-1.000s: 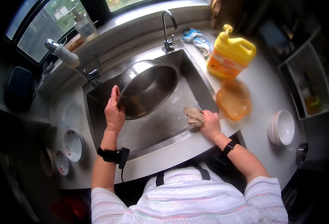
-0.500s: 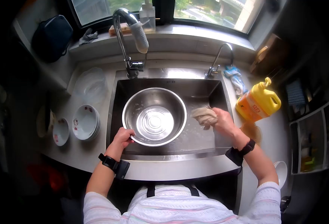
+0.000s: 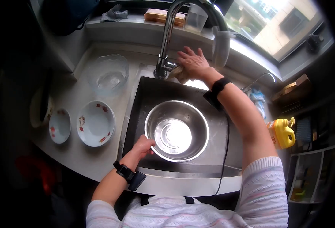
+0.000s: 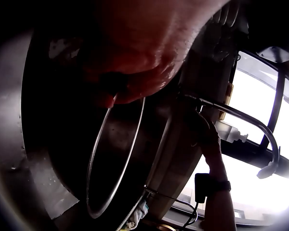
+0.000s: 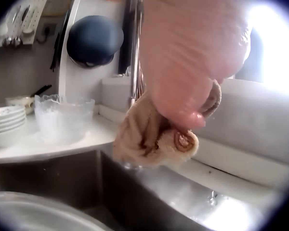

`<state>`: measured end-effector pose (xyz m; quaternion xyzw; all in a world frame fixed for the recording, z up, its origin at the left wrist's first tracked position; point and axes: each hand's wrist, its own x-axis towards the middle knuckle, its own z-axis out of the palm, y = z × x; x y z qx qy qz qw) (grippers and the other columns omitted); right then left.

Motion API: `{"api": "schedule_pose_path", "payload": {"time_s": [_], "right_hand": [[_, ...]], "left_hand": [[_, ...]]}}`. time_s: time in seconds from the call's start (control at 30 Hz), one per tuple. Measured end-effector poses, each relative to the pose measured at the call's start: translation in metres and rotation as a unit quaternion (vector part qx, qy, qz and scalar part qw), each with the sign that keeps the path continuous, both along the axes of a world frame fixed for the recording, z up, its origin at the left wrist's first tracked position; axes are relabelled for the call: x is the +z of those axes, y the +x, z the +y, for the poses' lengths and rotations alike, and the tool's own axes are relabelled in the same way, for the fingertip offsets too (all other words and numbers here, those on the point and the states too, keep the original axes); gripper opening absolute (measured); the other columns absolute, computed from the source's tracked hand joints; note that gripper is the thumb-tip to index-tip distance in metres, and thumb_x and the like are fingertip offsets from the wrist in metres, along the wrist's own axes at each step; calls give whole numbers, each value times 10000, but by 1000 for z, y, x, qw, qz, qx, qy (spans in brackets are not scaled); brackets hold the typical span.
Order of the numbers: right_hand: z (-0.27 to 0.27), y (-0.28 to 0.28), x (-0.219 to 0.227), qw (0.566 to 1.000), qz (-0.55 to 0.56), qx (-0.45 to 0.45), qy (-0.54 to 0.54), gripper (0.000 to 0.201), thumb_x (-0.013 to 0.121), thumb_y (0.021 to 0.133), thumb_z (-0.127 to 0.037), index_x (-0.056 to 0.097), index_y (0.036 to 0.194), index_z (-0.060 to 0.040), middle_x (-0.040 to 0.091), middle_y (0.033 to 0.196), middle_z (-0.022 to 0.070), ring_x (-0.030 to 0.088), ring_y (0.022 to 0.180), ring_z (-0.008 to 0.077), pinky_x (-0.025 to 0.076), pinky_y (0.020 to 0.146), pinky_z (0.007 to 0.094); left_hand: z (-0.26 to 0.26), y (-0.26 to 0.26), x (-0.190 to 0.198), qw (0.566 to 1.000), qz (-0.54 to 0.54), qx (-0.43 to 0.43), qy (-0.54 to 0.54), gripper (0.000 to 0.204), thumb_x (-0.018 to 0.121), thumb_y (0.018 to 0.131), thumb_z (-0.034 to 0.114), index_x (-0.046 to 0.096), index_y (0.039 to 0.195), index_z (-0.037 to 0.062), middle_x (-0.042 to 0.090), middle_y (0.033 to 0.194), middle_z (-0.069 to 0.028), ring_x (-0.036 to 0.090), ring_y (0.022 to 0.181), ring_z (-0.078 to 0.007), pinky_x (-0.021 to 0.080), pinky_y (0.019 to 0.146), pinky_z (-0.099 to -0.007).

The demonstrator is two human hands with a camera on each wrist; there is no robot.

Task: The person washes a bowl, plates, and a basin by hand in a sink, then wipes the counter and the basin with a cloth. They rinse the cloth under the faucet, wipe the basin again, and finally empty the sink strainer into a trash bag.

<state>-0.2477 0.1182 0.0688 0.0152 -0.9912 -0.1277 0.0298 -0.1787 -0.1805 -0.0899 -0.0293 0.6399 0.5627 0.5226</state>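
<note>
A round stainless steel basin (image 3: 177,131) sits in the sink (image 3: 220,129). My left hand (image 3: 143,146) grips its near left rim, thumb over the edge; in the left wrist view the hand (image 4: 135,53) covers part of that rim. Behind the sink, my right hand (image 3: 194,64) reaches beside the base of the tall faucet (image 3: 165,41), some fingers spread toward its lever. A beige cloth (image 5: 151,130) is held under the right hand's thumb and palm, bunched and hanging down in the right wrist view.
Left of the sink stand a clear glass bowl (image 3: 108,74), a stack of patterned white bowls (image 3: 95,123) and a smaller bowl (image 3: 59,126). A yellow pump bottle (image 3: 283,133) and a blue-white cloth (image 3: 258,100) lie to the right. A cord (image 3: 225,159) crosses the sink's right side.
The basin has gone from tilted to level in the sink, with my left hand still at its rim. My right hand has carried the cloth from the sink's right side to the faucet.
</note>
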Motion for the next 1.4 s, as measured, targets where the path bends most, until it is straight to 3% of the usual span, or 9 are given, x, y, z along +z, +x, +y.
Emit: {"api": "schedule_pose_path", "payload": {"time_s": [0.2,0.4,0.47,0.53,0.93,1.0,1.07,1.27,1.4], "right_hand": [[18,21,-30,1000,18,-15,5,620,714,583,-213,493,1155,-122,465,1223,17,296,1268,194,263,962,491],[10,112,-53,925,-91,-115,-352,553,663,661,-117,470,1178,-86,595,971,160,589,872,335,500,715,365],[-8,148,-56,697,-202,-298,-620,642,647,702,-64,347,1268,-47,589,922,121,636,628,175,501,411,256],[-18,168,-75,611,-197,-360,-677,521,585,794,-142,353,1232,17,585,929,134,628,556,181,505,395,266],[-8,180,-119,633,-161,-518,-553,272,525,839,-192,566,894,71,596,810,183,623,571,278,539,438,352],[39,181,-223,707,-53,-371,-600,288,514,834,-198,550,972,53,592,891,167,633,709,277,555,504,353],[-10,150,-173,489,-1,-450,-747,317,510,826,-191,525,1057,26,584,952,142,614,828,266,554,565,352],[-100,165,-133,689,-225,-139,-675,266,540,748,-145,583,1006,-97,611,935,127,591,856,240,458,750,347],[-65,196,-123,848,-454,-29,-271,273,547,758,-165,618,1016,-218,601,1040,58,557,985,262,430,844,350]], "left_hand": [[11,-4,-8,997,-63,36,18,186,551,650,-32,571,832,-65,561,687,-100,544,507,-185,424,337,-283],[31,4,-12,987,-117,90,57,84,546,678,-28,552,739,-86,547,610,-118,530,434,-202,416,334,-263],[41,11,-5,985,-132,95,57,39,541,686,-56,542,722,-40,537,589,-106,533,432,-203,412,323,-281],[52,21,5,987,-124,91,34,53,540,679,-58,530,731,-56,530,588,-112,520,414,-204,403,319,-282],[69,73,15,1000,23,20,2,191,508,665,-34,549,825,-129,574,658,-140,541,435,-197,375,294,-273],[68,77,14,1000,23,10,11,175,518,659,-32,539,804,-127,563,645,-137,521,415,-188,370,293,-286],[74,77,15,1000,19,-9,4,149,520,658,-29,525,773,-124,544,623,-126,500,397,-179,367,293,-298],[61,40,15,995,38,80,36,173,494,631,-60,549,792,-87,536,587,-101,495,371,-170,346,272,-263],[45,31,4,990,105,84,-29,159,511,628,-43,543,763,-121,517,557,-93,477,333,-168,331,258,-277]]}}
